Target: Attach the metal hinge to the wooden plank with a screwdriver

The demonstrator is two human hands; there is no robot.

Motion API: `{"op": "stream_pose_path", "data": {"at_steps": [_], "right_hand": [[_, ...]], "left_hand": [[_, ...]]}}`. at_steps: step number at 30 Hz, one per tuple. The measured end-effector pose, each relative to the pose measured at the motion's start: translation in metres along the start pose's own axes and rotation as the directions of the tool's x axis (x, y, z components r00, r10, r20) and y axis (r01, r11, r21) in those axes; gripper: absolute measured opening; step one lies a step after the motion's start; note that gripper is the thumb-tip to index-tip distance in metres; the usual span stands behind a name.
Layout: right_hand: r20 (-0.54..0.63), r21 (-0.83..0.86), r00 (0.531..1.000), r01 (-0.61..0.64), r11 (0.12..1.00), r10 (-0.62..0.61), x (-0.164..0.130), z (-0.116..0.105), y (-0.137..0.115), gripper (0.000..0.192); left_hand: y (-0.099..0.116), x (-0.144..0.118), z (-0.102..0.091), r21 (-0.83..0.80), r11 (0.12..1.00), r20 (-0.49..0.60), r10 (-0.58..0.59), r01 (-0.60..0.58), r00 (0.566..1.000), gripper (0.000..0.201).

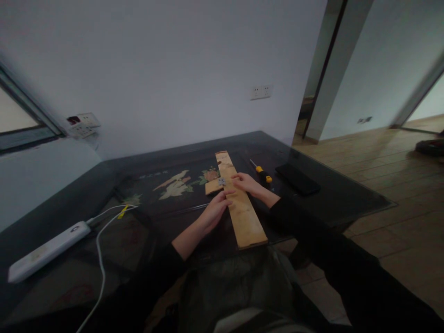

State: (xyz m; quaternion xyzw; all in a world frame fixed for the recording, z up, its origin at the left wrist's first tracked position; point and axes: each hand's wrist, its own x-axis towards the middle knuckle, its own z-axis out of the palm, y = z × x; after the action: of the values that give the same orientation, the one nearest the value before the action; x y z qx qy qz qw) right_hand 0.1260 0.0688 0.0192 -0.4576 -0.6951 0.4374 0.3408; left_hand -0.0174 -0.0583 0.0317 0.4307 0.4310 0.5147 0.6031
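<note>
A person in dark sleeves is sitting at a dark glass-topped table point(333, 194) with a flower pattern under the glass, and both bare hands are resting on a long plank point(243, 212) that is lying flat, running from the near edge away toward the wall. The left hand point(214, 212) is lying along the plank's left edge, fingers loosely curled and gripping nothing, its fingertips reaching toward a small metal hinge point(221, 181). The right hand point(247, 183) is lying across the top of the plank, fingers stretched flat toward the hinge from the other side and holding nothing. The hinge is sitting where the plank is meeting a short block point(212, 187) that is sticking out to the left; whether either hand is actually touching the hinge is too small to tell. A yellow-handled screwdriver point(262, 174) is lying on the table just right of the right hand, apart from it. Further right a dark phone point(297, 179) is lying flat. Far to the left a white power strip point(46, 249) is lying with white cables point(101, 259) trailing from it toward the near edge.
</note>
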Motion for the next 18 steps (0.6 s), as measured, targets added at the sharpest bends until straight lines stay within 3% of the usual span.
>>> {"op": "stream_pose_path", "data": {"at_steps": [9, 12, 14, 15, 17, 18], "right_hand": [[0.146, -0.069, 0.977, 0.168, 0.983, -0.157, -0.026, 0.008, 0.010, 0.040], [0.160, -0.206, 0.961, 0.256, 0.945, -0.225, -0.020, 0.003, 0.006, 0.042], [0.140, -0.317, 0.953, 0.300, 0.900, -0.268, -0.011, 0.000, -0.006, 0.040], [0.132, -0.347, 0.948, 0.319, 0.882, -0.291, -0.006, -0.001, -0.015, 0.037], [0.174, -0.326, 0.928, 0.371, 0.869, -0.331, 0.005, 0.002, -0.033, 0.027], [0.196, -0.303, 0.911, 0.408, 0.861, -0.363, 0.010, 0.005, -0.041, 0.023]], "left_hand": [[-0.009, -0.035, -0.009, 0.245, 0.968, 0.101, 0.021, -0.046, 0.995, 0.036], [-0.003, -0.036, -0.020, 0.353, 0.930, 0.167, 0.042, -0.100, 0.985, 0.033], [0.007, -0.028, -0.031, 0.515, 0.839, 0.164, 0.102, -0.173, 0.981, 0.025], [0.013, -0.021, -0.038, 0.628, 0.750, 0.111, 0.177, -0.207, 0.978, 0.020], [0.025, -0.002, -0.051, 0.801, 0.560, -0.005, 0.358, -0.210, 0.934, 0.019], [0.029, 0.010, -0.056, 0.822, 0.522, -0.022, 0.426, -0.226, 0.904, 0.016]]}}
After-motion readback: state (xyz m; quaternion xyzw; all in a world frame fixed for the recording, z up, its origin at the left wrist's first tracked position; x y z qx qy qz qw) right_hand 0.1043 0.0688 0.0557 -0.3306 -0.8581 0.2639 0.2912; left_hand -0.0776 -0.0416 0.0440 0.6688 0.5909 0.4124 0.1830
